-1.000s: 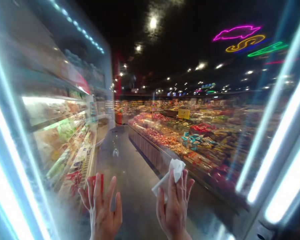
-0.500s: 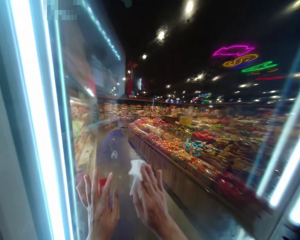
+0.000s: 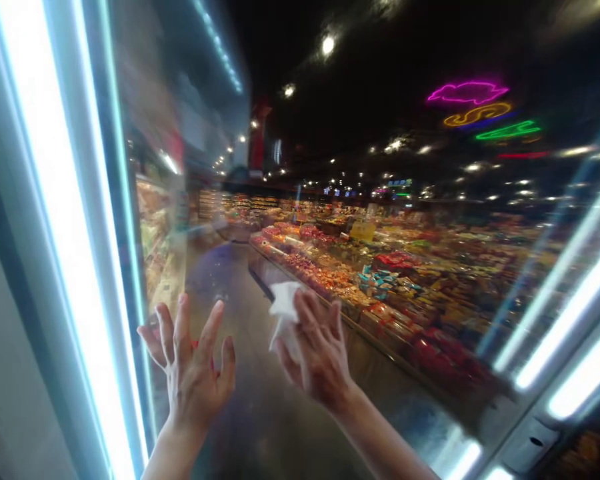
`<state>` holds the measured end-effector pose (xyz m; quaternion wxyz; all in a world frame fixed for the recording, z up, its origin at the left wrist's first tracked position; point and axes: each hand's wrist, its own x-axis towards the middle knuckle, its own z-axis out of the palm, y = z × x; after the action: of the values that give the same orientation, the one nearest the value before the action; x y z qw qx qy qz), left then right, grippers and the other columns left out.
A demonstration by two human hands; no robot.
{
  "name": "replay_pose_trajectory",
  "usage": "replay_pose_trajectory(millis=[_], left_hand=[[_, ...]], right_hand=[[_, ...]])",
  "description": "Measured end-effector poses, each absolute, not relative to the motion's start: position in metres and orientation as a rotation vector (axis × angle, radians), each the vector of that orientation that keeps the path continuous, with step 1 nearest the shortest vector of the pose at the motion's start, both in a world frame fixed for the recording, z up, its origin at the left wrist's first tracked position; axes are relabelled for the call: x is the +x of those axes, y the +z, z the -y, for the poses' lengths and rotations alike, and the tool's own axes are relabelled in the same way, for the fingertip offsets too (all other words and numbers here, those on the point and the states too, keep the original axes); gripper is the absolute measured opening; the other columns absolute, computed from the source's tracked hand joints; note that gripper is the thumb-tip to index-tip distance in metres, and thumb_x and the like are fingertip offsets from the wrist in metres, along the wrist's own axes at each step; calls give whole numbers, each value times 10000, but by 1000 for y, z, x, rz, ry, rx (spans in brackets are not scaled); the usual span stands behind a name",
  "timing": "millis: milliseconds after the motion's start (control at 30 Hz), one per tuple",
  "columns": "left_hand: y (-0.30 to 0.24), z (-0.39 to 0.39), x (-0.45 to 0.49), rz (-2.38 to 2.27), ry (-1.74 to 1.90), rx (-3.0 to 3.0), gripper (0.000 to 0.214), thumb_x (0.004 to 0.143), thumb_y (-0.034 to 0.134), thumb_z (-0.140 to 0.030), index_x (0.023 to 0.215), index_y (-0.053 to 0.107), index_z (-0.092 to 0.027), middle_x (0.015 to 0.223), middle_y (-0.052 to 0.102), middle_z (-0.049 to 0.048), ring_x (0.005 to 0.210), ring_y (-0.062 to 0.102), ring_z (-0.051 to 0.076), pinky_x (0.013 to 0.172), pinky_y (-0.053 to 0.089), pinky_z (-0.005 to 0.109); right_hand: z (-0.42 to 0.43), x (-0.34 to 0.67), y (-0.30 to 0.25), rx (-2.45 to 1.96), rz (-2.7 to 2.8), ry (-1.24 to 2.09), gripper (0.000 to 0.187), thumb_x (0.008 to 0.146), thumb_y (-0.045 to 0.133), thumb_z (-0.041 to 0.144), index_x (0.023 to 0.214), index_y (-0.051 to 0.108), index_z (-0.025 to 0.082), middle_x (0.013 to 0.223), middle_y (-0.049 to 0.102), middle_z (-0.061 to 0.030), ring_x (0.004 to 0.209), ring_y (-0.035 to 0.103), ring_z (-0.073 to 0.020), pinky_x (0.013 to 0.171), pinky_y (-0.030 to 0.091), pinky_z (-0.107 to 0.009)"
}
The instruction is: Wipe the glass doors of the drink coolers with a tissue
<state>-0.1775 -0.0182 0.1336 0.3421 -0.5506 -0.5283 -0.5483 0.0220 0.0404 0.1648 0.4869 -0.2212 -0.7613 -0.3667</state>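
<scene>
My right hand (image 3: 317,350) holds a crumpled white tissue (image 3: 285,300) under its fingers, pressed flat toward a clear pane that shows faint reflections. The tissue sticks out past the fingertips on the left side. To the left, my left hand (image 3: 195,360) is raised with fingers spread and holds nothing. Its fingertips point up toward the same pane; whether they touch it I cannot tell. Something small and red shows behind the left fingers, mostly hidden.
A bright light tube (image 3: 55,167) runs down the left side, with more tubes (image 3: 565,340) at the right. Beyond the pane, a long counter (image 3: 330,260) is heaped with colourful packaged goods. Neon signs (image 3: 470,93) glow above. A metal frame part (image 3: 527,440) sits at lower right.
Both hands have moved up in view, the right one also slightly to the right with the tissue. The background has shifted a little to the left.
</scene>
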Motion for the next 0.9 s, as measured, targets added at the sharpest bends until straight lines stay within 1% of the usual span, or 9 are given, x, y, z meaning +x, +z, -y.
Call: replay_pose_trajectory(millis=[100,167,300,467,533,667,767,833,900], left_hand=[[151,14,-169,1335,-1403,-1440,746,896,645,-174,1559,387,-396,1731,179,23,1606,81,377,1285,85,678],[161,10,-159,1336,-1391,-1468,700,895,652,-195,1534,439,-387,1716,223,29,1603,93,386,1276,88,693],[175,-1,-125,1291,-1358,-1580,667,889,663,-223,1506,479,-398,1674,322,29,1605,89,381,1266,40,702],[182,-15,-62,1216,-1294,-1624,735,888,660,-215,1540,403,-439,1673,338,18,1605,104,368,1243,-37,730],[178,-20,-33,1199,-1270,-1664,740,887,661,-217,1541,398,-441,1667,356,19,1604,128,353,1253,-20,721],[154,-25,25,1152,-1178,-1819,680,893,648,-225,1524,450,-382,1633,424,14,1604,163,292,1305,12,613],[125,-22,65,1027,-1140,-1971,554,908,630,-254,1455,551,-301,1585,495,3,1586,233,233,1329,73,478],[102,-19,91,909,-1134,-2097,488,902,624,-256,1390,609,-270,1530,560,1,1533,354,196,1306,205,377],[77,-16,117,859,-1145,-2250,475,888,610,-241,1363,623,-255,1443,638,11,1416,513,171,1202,391,299]], right_hand=[[-50,51,181,-726,1620,-866,614,989,518,224,1573,367,109,1681,295,-199,1580,224,-354,1264,176,-657],[-52,67,186,-772,1620,-859,665,993,498,229,1612,289,104,1681,288,-212,1575,229,-377,1247,210,-679],[-57,102,185,-649,1792,-960,717,965,560,255,1615,289,124,1680,303,-192,1565,282,-333,1272,238,-600],[-68,168,180,-916,1428,-807,663,1013,467,234,1635,260,135,1671,312,-208,1556,279,-393,1231,222,-709],[-69,187,167,-903,1475,-803,644,1005,467,220,1620,297,131,1666,323,-210,1553,289,-390,1225,251,-705],[-62,224,130,-764,1773,-883,621,953,583,222,1537,423,88,1593,449,-228,1510,401,-340,1221,368,-593],[-51,275,116,-881,1641,-751,480,993,511,215,1457,526,94,1485,575,-217,1445,498,-330,1210,386,-584],[-42,320,112,-963,1426,-611,399,1026,452,239,1371,610,119,1361,670,-195,1366,580,-329,1185,406,-589],[-32,363,106,-1024,1168,-448,351,1031,478,356,1212,699,152,1189,742,-168,1210,682,-317,1103,489,-532]])
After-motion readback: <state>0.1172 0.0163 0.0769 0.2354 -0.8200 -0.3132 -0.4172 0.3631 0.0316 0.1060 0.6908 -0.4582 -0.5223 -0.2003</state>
